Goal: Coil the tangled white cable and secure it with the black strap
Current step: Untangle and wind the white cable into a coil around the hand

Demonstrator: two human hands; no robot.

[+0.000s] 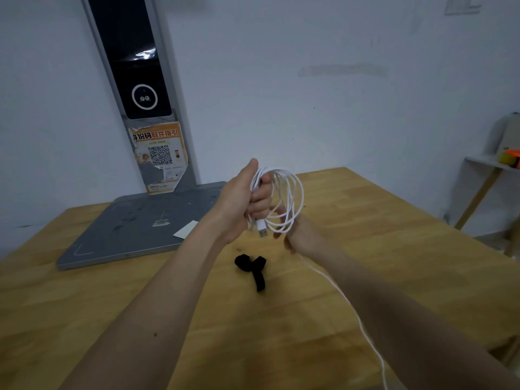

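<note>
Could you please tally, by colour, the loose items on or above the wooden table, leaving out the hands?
White: 2, the white cable coiled in the left hand with the right hand on its loops, and a white card on the grey base.
Black: 1, the black strap on the wooden table.
Total: 3

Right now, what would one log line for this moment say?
left hand: grips white cable coil | right hand: guiding loose cable | black strap: on wooden table, untouched | stage: coiling
</note>
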